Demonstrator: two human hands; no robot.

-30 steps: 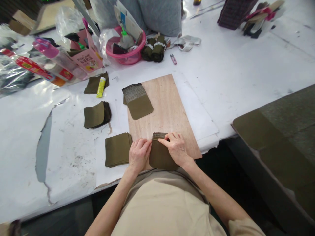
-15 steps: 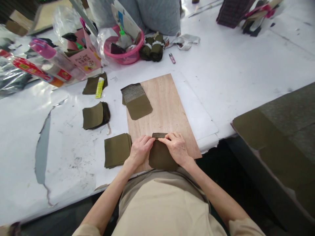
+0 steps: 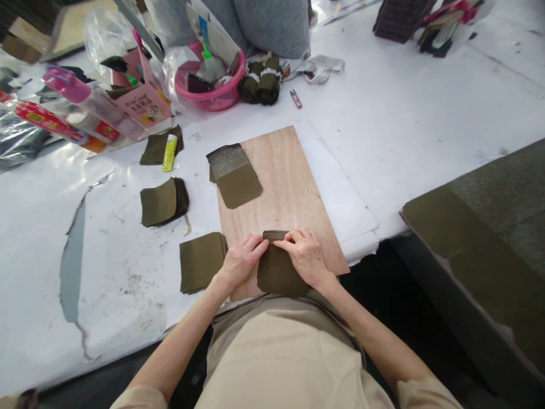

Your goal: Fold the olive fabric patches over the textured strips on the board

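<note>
Olive cloth (image 3: 281,271) lies under both hands I am following: one round-cornered piece at the near end of the plywood board (image 3: 293,182), with a ribbed grey-brown band (image 3: 273,234) showing along its top. What has changed over the past second is the left hand (image 3: 242,261). It was at the cloth's left side, and it now reaches in at the upper left corner, thumb at the band's lower edge and close to the thumb of the right hand (image 3: 304,255), which has barely shifted. I read that as both hands attending to one line together.

As for grip, the fingers of each hand are bunched and touching the cloth, but I cannot tell whether either has it pinched or is only pressing it down (the knuckles hide the contact from my camera).

The things around them have kept their places on the table (image 3: 349,142). The stack of olive squares (image 3: 202,261) is just beside the left hand, and a second piece (image 3: 238,184) with a grey band lies across the board's far left edge, apart from both hands. My judgement is that even pressure matters here, since uneven pulling could set the band askew.
</note>
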